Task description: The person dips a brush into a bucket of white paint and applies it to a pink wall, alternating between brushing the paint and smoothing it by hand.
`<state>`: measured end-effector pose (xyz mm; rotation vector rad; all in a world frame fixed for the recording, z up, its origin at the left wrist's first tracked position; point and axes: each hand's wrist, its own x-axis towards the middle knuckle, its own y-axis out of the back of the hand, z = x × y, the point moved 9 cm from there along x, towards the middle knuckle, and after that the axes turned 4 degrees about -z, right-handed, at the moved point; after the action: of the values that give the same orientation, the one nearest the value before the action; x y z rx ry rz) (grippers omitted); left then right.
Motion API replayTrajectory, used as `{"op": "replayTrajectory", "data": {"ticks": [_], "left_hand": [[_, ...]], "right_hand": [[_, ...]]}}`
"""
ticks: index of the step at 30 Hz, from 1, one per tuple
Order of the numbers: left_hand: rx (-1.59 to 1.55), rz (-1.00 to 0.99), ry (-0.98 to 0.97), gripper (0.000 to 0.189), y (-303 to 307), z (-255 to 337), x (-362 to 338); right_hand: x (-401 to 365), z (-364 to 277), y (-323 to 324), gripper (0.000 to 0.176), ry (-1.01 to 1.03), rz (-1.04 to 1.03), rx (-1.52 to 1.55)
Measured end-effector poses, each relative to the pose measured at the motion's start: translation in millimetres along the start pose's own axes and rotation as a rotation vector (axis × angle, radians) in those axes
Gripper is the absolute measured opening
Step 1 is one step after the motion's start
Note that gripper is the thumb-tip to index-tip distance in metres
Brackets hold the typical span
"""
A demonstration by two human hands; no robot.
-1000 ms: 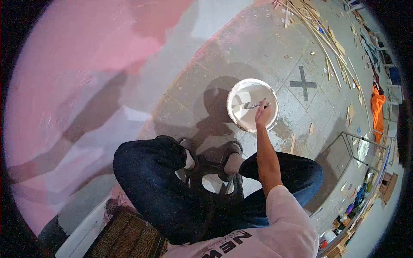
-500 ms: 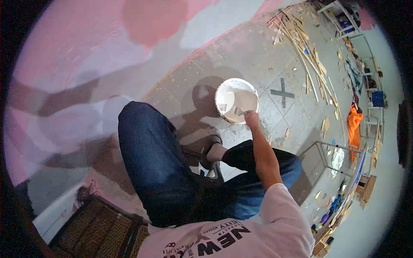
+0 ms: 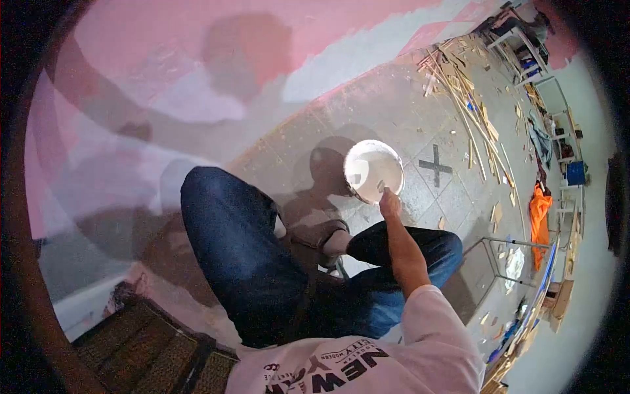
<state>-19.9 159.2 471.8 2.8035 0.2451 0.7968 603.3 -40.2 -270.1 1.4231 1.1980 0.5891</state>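
Note:
My right hand point(image 3: 390, 205) is closed at the near rim of a white bucket point(image 3: 352, 186) on the floor. From its fingers a small spatula-like tool point(image 3: 381, 186) points into the bucket; its exact kind is too small to make out. Inside lies a smooth, pale, thick mix point(image 3: 382, 169), like plaster or filler. My left hand is out of view; a dark, blurred strip along the left edge may be my left arm.
My bent legs point(image 3: 243, 256) are close to the bucket. A pink and white wall point(image 3: 315, 65) runs along the left. A black tape cross point(image 3: 435, 165), wood strips point(image 3: 469, 111), a metal frame point(image 3: 508, 259) and an orange cloth point(image 3: 540, 217) lie to the right.
The view has shifted, so the bucket appears lower and further right. My right hand has drawn back slightly towards the near rim. A dark strip now shows along the left edge.

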Motion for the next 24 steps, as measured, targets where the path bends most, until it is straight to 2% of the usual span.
{"op": "replayTrajectory", "data": {"ticks": [2, 3, 6, 7, 10, 13, 16, 21, 23, 24], "left_hand": [[0.013, -0.002, -0.016, 0.045, 0.4, -1.1, 3.0], [0.015, -0.003, -0.022, 0.044, 0.1, -3.7, 3.1], [0.032, -0.007, -0.044, 0.043, -1.7, -6.9, 1.9], [0.039, -0.009, -0.055, 0.043, -3.2, -8.4, 2.7], [0.116, 0.032, -0.096, 0.041, -4.1, -6.5, 8.3], [0.03, -0.017, -0.025, 0.042, 9.0, 1.8, 12.1], [0.08, -0.023, -0.05, 0.05, -8.5, -12.0, 5.2], [0.19, -0.222, -0.038, 0.055, -28.0, -18.4, -12.9], [0.14, -0.168, -0.05, 0.056, -23.8, -15.2, -7.4], [0.115, -0.142, -0.057, 0.057, -19.4, -11.7, -2.2]], "right_hand": [[-0.4, 8.8, -6.0, 0.031, 0.001, 0.053, 0.06], [18.8, 33.6, -48.3, 0.031, 0.023, -0.089, -0.025], [10.3, 19.4, -42.3, 0.032, -0.029, -0.111, -0.064], [-2.1, 2.0, -19.8, 0.03, 0.0, -0.017, 0.031], [-2.6, -12.0, -16.9, 0.029, -0.016, -0.097, -0.053], [3.4, -2.7, -38.9, 0.029, -0.027, -0.249, -0.109], [-4.6, -10.0, -8.8, 0.031, -0.113, -0.151, -0.032], [-15.9, 7.9, -20.6, 0.025, -0.022, -0.122, -0.007], [-12.8, 14.8, -24.9, 0.025, -0.007, -0.144, -0.049], [-13.1, 10.8, -13.3, 0.025, -0.009, -0.079, -0.01]]}}
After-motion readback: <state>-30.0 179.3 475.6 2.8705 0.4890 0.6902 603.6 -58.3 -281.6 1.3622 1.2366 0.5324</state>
